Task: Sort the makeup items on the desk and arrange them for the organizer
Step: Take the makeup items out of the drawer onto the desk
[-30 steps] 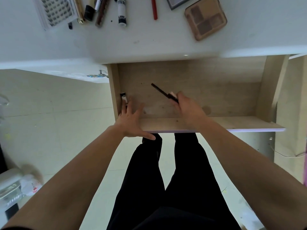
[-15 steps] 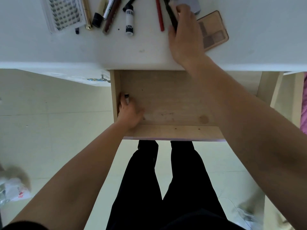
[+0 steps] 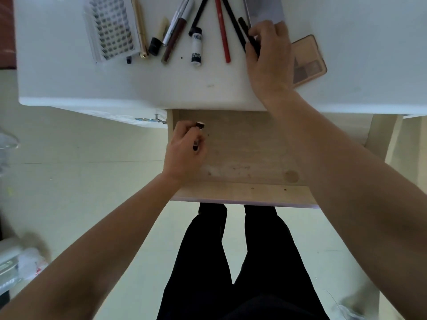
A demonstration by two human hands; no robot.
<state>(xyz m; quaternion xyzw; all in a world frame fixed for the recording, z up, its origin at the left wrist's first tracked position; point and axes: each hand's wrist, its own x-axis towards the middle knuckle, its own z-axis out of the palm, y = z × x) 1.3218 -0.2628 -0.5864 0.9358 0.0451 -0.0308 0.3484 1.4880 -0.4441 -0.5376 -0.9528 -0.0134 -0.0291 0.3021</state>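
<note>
Where the drawer (image 3: 242, 192) stands open at mid-frame, the left hand (image 3: 184, 150) curls round 1 small tube (image 3: 200, 125) over its left side. Higher, on the white desk (image 3: 208, 88), the right hand (image 3: 269, 54) grips 1 black pencil (image 3: 244, 26) beside a palette (image 3: 312, 63).

light: bright, even | shadows: soft | edges: wide-angle bending | left corner: blurred

Pencils (image 3: 222, 31) on desk (image 3: 369, 54), drawer (image 3: 242, 158) below
</note>
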